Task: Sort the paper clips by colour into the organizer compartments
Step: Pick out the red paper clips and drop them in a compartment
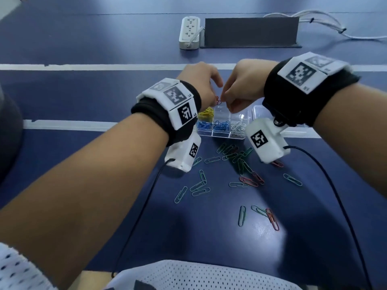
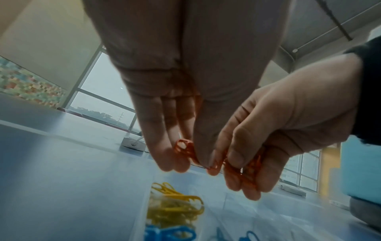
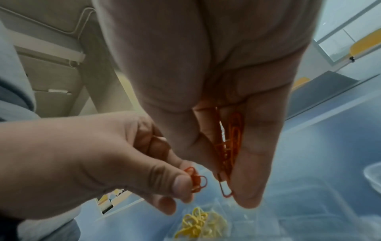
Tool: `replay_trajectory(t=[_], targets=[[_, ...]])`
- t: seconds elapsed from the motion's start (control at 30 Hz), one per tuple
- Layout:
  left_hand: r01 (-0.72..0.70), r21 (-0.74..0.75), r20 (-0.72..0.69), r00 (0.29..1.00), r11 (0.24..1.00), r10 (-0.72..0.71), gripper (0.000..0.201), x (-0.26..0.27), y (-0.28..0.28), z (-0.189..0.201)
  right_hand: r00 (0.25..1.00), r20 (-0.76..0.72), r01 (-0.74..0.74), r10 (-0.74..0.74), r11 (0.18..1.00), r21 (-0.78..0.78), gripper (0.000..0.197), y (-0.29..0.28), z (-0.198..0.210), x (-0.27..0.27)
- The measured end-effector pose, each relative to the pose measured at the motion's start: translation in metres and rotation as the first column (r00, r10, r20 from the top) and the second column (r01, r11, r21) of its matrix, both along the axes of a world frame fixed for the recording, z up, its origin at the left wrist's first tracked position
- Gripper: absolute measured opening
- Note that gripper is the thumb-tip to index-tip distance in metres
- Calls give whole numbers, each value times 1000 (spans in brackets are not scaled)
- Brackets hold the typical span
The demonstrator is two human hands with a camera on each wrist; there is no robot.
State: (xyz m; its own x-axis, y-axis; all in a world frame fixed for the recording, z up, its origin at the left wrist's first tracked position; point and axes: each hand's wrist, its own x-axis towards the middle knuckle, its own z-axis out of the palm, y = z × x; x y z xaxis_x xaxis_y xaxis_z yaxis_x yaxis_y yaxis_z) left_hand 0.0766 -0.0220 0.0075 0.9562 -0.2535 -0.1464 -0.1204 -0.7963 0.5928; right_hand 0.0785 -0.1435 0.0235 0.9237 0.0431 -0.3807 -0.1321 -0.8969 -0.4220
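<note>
2 small bunches of red clips sit in my fingers: my left hand (image 2: 185,97) pinches a few red clips (image 2: 184,149) between thumb and fingertips, and my right hand (image 3: 216,97) clamps a longer bunch of red clips (image 3: 230,146) between thumb and fingers. How many each bunch holds is too tangled to count. Both hands meet, nearly touching, above the far row of the clear organizer (image 1: 222,135). My wrists hide much of it from the head view; I make out yellow clips (image 1: 206,114) at far left, blue clips (image 1: 213,125) in 2 near compartments, white clips (image 1: 237,127) at near right. Nearer me, teal-green clips (image 1: 199,185) and loose red clips (image 1: 251,181) lie scattered on the blue table (image 1: 83,91). A power strip (image 1: 189,32) lies beyond.
</note>
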Motion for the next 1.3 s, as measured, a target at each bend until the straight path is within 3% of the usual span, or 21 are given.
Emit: replay_trajectory(t=[0.23, 0.63, 0.83, 0.97, 1.17, 1.3], targets=[[21, 30, -17, 1000, 999, -20, 48, 1, -11, -5, 998, -14, 70, -69, 996, 47, 15, 2, 1, -1], [28, -99, 29, 999, 995, -25, 38, 0, 2, -12, 997, 32, 73, -73, 997, 21, 18, 0, 2, -4], [209, 57, 67, 975, 976, -213, 9, -18, 20, -7, 997, 64, -35, 36, 999, -20, 17, -16, 7, -34], [349, 139, 20, 935, 927, -355, 3, -43, 26, -7, 987, 57, -145, 151, 984, -107, 13, -29, 5, -61], [537, 225, -21, 837, 813, -547, 12, -72, 2, -13, 951, -45, -307, 307, 913, -269, 8, -31, -12, -104], [519, 363, 8, 829, 774, -559, 23, -74, -13, -20, 920, -96, -389, 379, 861, -328, 15, -26, -26, -116]])
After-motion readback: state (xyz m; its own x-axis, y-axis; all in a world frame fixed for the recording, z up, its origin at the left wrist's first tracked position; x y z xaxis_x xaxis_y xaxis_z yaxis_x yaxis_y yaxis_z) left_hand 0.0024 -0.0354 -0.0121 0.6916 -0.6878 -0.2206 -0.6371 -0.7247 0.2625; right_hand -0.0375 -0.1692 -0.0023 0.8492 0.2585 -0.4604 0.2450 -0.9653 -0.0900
